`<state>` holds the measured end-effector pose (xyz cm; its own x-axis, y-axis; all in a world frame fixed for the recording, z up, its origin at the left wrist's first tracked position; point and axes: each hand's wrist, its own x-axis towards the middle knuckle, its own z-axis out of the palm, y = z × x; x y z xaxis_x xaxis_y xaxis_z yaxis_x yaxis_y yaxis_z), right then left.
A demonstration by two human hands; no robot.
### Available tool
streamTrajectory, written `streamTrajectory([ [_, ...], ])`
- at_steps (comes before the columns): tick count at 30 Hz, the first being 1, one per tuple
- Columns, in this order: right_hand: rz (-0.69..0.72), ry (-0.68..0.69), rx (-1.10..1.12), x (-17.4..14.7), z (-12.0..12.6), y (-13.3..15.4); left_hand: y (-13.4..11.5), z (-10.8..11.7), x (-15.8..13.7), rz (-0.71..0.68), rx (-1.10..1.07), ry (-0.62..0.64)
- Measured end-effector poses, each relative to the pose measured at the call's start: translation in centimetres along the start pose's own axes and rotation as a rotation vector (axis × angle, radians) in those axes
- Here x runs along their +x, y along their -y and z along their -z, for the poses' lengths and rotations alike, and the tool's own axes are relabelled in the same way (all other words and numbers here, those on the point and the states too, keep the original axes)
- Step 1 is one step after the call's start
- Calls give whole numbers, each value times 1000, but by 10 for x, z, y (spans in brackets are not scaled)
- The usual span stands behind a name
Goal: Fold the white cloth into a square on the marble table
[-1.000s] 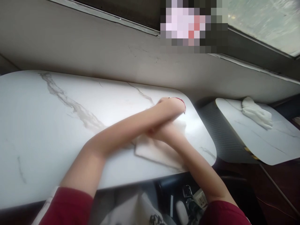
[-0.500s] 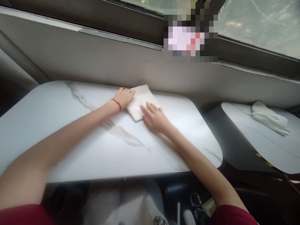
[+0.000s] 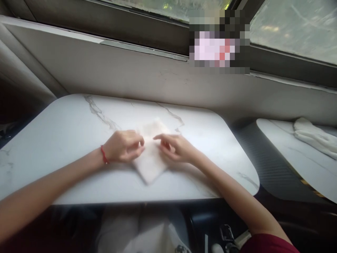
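A folded white cloth [image 3: 151, 172] lies at an angle on the white marble-patterned tabletop [image 3: 86, 179], its outline blurred. My left hand [image 3: 125, 146], with a red string bracelet on the wrist, is over the cloth's left side, fingers bent and a gap between thumb and forefinger. Over the right side is my right hand [image 3: 176, 146], its forefinger stretched out and its thumb apart. Neither hand appears to grip the cloth; whether the fingertips touch it I cannot tell.
A wall panel [image 3: 126, 77] and window frame run along the table's far edge. To the right, past a dark ribbed gap, a second marble-patterned table [image 3: 292, 154] bears a crumpled white cloth [image 3: 313, 137]. Dark objects show below the near edge.
The cloth has come from the far edge toward me, to the table's middle. Both hands, flat on it before, have come nearer too and now have bent fingers. The view has shifted slightly.
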<state>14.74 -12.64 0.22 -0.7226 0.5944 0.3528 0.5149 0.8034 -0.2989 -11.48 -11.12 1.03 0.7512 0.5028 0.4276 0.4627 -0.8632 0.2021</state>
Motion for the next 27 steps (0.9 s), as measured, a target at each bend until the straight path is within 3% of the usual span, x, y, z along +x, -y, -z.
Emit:
streamTrajectory([
  [4, 187, 83, 61, -3, -7, 27, -17, 1, -5, -74, -253, 92],
  [8, 296, 40, -62, -4, -9, 39, -20, -1, -2, -133, -258, 175],
  [12, 266, -3, -165, -2, -8, 37, -13, -2, -2, -129, -134, 202],
  [16, 177, -66, -174, -2, -10, 30, -2, 4, -2, 13, -30, 206],
  [20, 117, -102, -124, -1, -7, 27, 10, 15, 2, 73, -144, 302],
  [27, 95, -7, -154, 2, -5, 17, 28, 22, 1, 150, -178, 357],
])
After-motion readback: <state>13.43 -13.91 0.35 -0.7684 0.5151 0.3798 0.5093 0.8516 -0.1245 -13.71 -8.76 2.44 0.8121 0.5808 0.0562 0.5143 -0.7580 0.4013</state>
